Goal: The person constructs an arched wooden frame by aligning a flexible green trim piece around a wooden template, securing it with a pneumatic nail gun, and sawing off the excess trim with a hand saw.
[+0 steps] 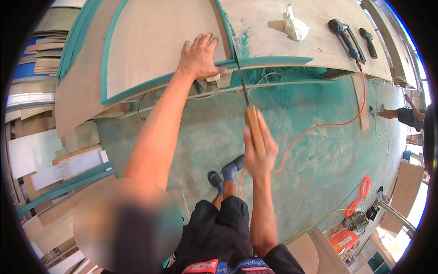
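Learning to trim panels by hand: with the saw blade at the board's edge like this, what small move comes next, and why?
Probably a short push stroke: the right hand grips the handsaw, its blade meeting the teal-edged plywood panel, which the left hand presses flat beside the blade.

The floor is rough and painted green, with pale worn patches. A long orange cord curls across it. Stacks of flat wooden boards and white boards lie at the left. A big pale worktop stands at the far side, with green paint along its edge. On it lie a crumpled white bag and two dark power tools. More wooden boards lean at the right, near an orange box. Another person stands far off at the right. Bright daylight fills the room.
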